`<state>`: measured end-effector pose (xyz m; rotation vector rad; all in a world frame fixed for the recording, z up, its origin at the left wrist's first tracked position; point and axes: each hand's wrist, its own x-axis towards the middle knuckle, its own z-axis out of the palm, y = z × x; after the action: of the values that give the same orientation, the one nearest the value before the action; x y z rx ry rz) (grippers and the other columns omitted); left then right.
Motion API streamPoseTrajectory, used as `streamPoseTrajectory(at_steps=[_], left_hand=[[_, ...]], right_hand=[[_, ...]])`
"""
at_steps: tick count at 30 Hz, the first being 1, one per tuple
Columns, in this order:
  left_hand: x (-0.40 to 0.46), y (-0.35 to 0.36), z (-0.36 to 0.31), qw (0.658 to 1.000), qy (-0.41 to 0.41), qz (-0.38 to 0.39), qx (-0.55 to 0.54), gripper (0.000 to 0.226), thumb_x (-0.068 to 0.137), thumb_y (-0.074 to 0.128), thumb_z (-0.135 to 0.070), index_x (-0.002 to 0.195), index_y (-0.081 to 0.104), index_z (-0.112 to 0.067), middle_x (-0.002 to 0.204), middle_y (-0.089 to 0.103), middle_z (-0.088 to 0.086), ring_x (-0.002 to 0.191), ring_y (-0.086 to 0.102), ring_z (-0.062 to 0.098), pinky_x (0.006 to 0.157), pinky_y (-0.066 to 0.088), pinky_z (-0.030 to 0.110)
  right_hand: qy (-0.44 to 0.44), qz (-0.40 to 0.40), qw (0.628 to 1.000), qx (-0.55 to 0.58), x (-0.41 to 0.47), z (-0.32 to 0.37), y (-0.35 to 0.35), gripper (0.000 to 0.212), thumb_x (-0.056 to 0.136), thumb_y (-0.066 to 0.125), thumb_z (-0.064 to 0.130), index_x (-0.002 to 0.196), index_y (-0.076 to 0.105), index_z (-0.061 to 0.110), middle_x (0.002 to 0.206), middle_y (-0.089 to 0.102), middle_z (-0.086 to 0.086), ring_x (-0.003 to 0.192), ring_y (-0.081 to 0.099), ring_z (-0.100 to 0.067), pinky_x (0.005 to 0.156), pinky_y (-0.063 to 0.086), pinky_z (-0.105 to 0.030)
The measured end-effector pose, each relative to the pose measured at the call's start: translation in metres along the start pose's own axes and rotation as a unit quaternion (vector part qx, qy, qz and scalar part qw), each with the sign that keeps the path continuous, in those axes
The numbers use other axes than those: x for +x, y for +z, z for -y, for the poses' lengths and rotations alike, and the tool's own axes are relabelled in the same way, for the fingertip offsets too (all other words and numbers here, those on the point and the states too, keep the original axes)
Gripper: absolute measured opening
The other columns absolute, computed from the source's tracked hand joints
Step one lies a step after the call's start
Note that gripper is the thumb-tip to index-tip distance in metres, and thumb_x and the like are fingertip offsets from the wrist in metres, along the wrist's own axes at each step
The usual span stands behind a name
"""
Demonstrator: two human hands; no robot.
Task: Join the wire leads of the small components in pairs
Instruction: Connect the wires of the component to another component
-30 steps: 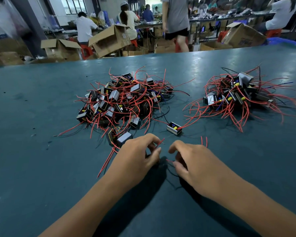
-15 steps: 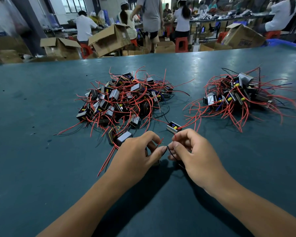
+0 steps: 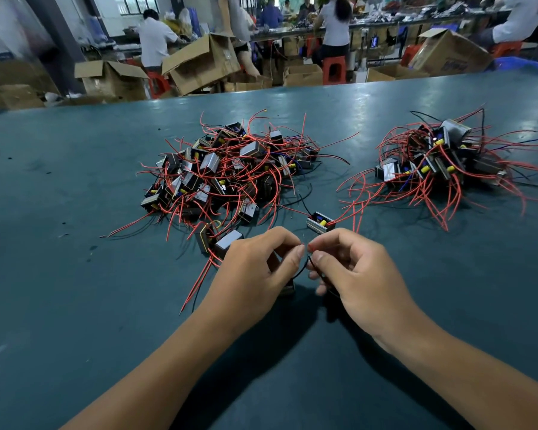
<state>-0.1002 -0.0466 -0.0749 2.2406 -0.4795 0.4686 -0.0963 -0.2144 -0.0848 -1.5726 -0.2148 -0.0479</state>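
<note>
- Two leads are pinched tip to tip between the left hand and right hand, over the table.
- Joining appears in hand; twisting is judged next.

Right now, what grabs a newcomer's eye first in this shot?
Two tangled piles of small components with red leads: the bigger pile mid-table, the smaller pile to its right. Nearer the camera, the left hand and right hand pinch thin wire ends together at their fingertips.
</note>
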Motion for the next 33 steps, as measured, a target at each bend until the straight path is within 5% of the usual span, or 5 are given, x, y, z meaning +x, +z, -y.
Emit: streamPoseTrajectory(at_steps=[10, 33], left_hand=[[-0.0008, 0.0052, 0.0029, 0.997, -0.042, 0.011, -0.070, 0.010, 0.096, 0.065, -0.027, 0.088, 0.070, -0.025, 0.073, 0.067, -0.010, 0.064, 0.064, 0.013, 0.058, 0.054, 0.039], [-0.0009, 0.0070, 0.0005, 0.992, -0.064, 0.023, -0.110, 0.013, 0.092, 0.068, -0.010, 0.088, 0.068, -0.023, 0.071, 0.067, -0.007, 0.062, 0.062, 0.018, 0.060, 0.054, 0.039]], right_hand=[[-0.030, 0.001, 0.999, 0.028, 0.0026, -0.0022, 0.0003, 0.009, 0.090, 0.067, 0.005, 0.084, 0.070, 0.011, 0.067, 0.066, 0.003, 0.058, 0.056, -0.005, 0.054, 0.041, -0.012], [-0.048, -0.027, 0.998, 0.007, 0.0055, -0.0093, -0.0004, 0.012, 0.085, 0.074, 0.009, 0.079, 0.070, 0.019, 0.063, 0.064, 0.010, 0.053, 0.053, 0.000, 0.051, 0.038, -0.008]])
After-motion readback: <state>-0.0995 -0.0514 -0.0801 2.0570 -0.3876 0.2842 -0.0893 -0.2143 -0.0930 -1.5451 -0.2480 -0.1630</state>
